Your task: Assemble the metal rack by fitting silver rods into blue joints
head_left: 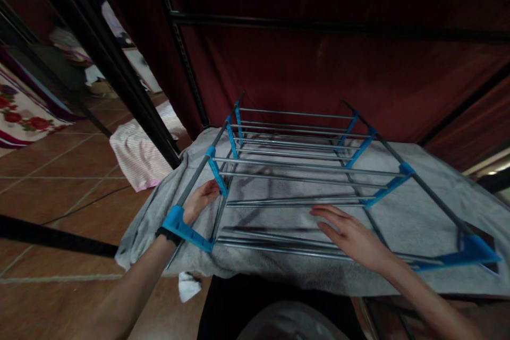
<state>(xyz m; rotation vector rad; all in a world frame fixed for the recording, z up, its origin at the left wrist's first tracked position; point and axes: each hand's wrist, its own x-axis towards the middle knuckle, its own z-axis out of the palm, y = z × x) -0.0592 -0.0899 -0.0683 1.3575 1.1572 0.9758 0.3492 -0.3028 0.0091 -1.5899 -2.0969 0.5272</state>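
Observation:
A rack of grey metal rods and blue plastic brackets, like a drying rack or shoe rack [311, 171], lies on a grey towel-like cloth [274, 218]. My left hand [203, 199] reaches inside the left side rail, its fingers closed at the lower end of a blue bracket [217, 176]; the fingertips are partly hidden. Over the rods nearest me, my right hand [345, 228] is open, fingers stretched leftward and thumb apart. Its fingertips are by a pair of loose-looking rods [274, 202]. Closer to me, several rods [274, 244] lie between the front blue corner brackets [189, 231].
Dark metal posts [107, 69] and a crossbar [303, 24] frame the spot, with dark red fabric [287, 74] behind. A striped cloth [137, 151] hangs at left above the tiled floor [67, 180]. A white scrap [188, 286] lies below, and a dark flat object [482, 236] sits at right.

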